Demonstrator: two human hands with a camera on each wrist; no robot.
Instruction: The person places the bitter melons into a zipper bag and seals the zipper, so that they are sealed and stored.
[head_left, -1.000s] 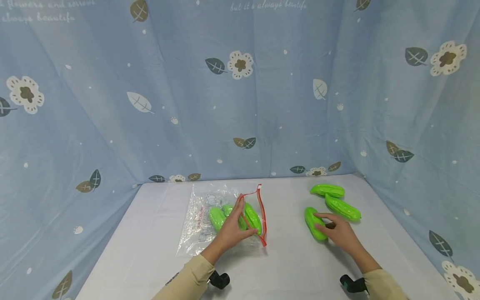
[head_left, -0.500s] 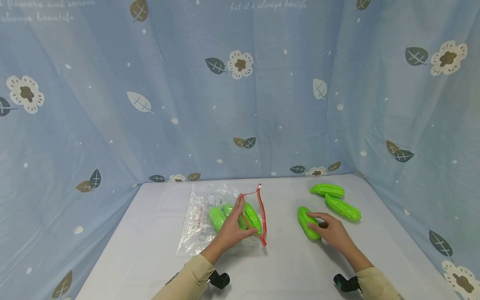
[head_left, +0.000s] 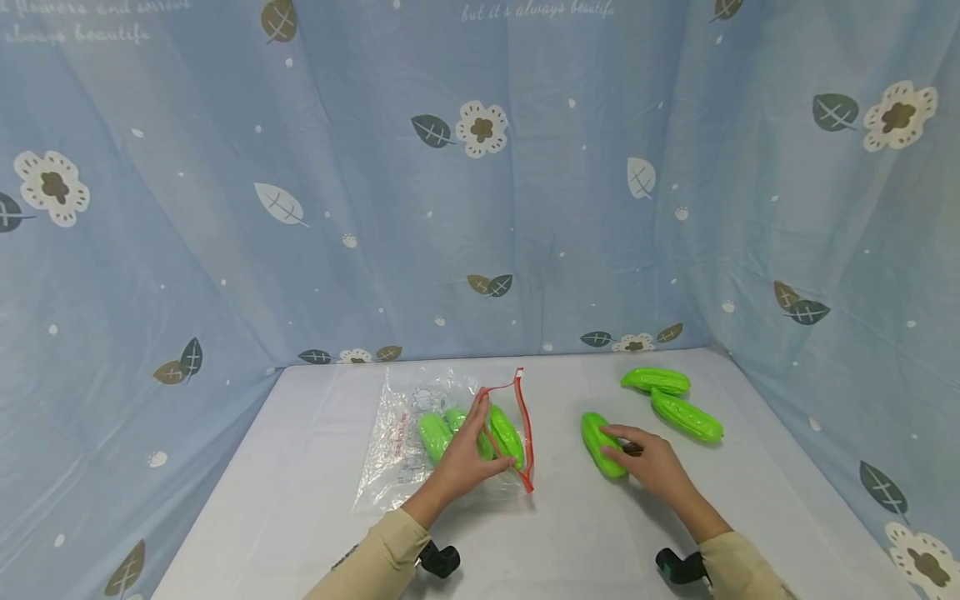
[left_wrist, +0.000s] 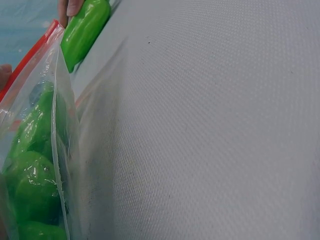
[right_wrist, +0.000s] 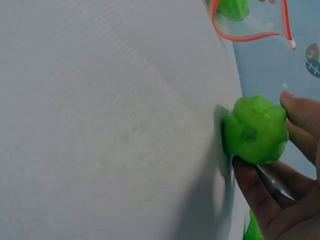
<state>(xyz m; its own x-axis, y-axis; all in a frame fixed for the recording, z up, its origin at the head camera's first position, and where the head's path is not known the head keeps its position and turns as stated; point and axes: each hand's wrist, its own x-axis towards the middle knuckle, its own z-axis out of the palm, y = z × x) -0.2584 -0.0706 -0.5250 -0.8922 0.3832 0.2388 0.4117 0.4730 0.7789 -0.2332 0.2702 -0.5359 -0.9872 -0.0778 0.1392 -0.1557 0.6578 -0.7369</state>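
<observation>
My left hand (head_left: 465, 458) holds the mouth of a clear zip bag (head_left: 390, 450), its fingers and thumb set apart along the red-edged rim. Several shiny green bitter melons lie inside, one (head_left: 507, 435) near the opening. To the right, my right hand (head_left: 652, 462) grips another bitter melon (head_left: 597, 442) between thumb and fingers, low over the table. Its rounded end (right_wrist: 255, 131) faces the right wrist view, close to the tabletop. In the left wrist view this bitter melon (left_wrist: 86, 32) appears beyond the bag's red rim (left_wrist: 31, 57). Most left-hand fingers are out of that view.
Two more bitter melons, one behind (head_left: 656, 381) and one in front (head_left: 686, 416), lie at the back right of the white table (head_left: 555, 533). Blue patterned curtains (head_left: 390, 208) stand at the back and sides. Dark wrist devices (head_left: 438, 560) hang below the sleeves.
My right hand has moved left with the bitter melon, nearer the bag's mouth. My left hand and the bag have stayed in place.
</observation>
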